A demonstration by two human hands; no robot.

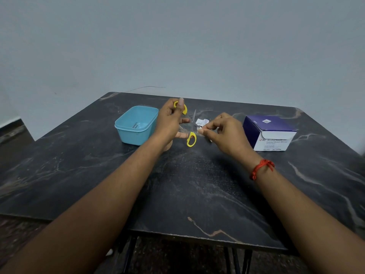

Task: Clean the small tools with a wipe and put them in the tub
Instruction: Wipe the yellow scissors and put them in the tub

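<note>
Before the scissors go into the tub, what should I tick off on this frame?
1. Grip: left hand holds the scissors: ok.
2. The scissors are spread open for wiping: ok.
3. The right hand pinches the wipe at a blade: ok.
4. Both blades wiped clean: cannot tell.
5. The tub is upright, uncovered and beside the left hand: ok.
6. Blades closed for dropping in: not ok.
</note>
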